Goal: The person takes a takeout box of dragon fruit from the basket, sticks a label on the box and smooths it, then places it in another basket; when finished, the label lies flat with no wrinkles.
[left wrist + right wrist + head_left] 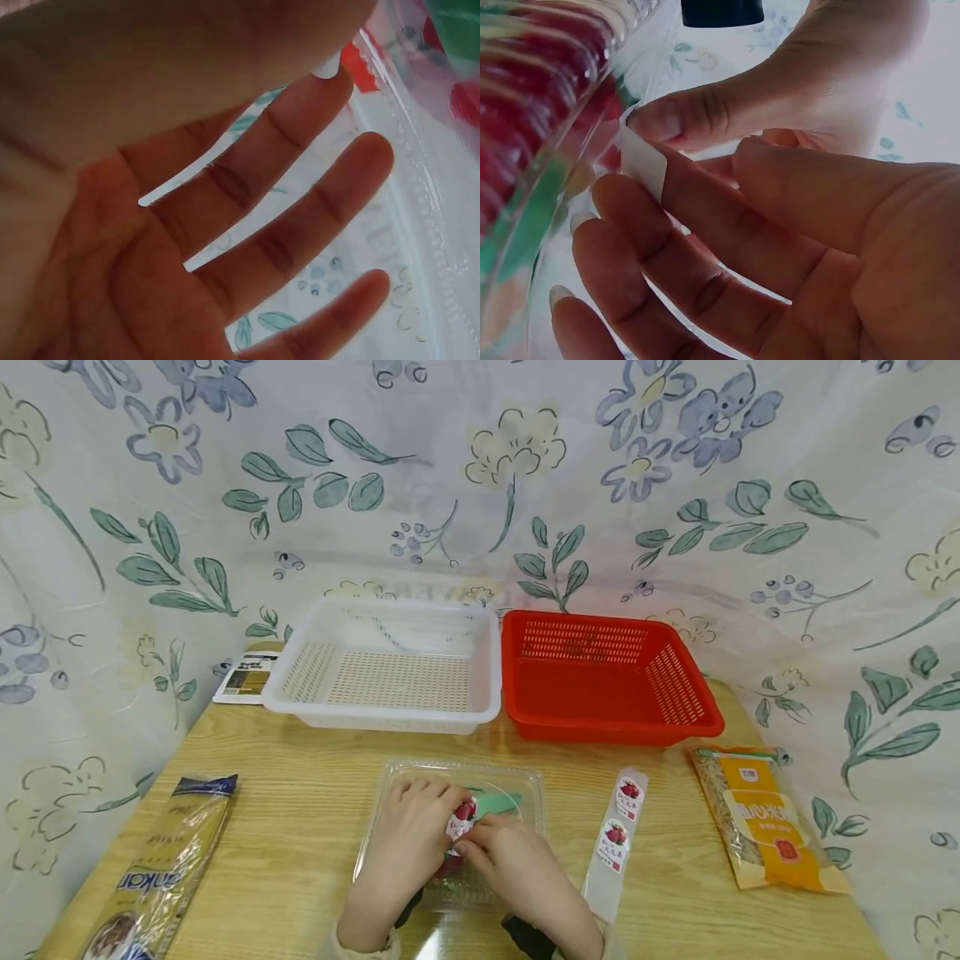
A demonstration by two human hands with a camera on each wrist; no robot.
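A small fruit-print sticker [462, 817] is above a clear plastic box [531, 781] with red and green contents. My left hand [417, 827] pinches it by one edge, thumb on the pale backing side; its other fingers spread over the lid. My right hand [517, 864] meets it from the other side. In the right wrist view, the sticker's white back [643, 163] overlaps my right index fingertip, while the right thumb stands apart from it. The left wrist view shows my left palm [120, 247] with long, loosely spread fingers.
Right of the box lies a backing strip [611, 852] with two more stickers. A white basket [382, 718] and a red basket [607, 727] stand behind. A yellow packet [161, 860] lies left, an orange packet [761, 818] right, and a small pack [247, 677] beside the white basket.
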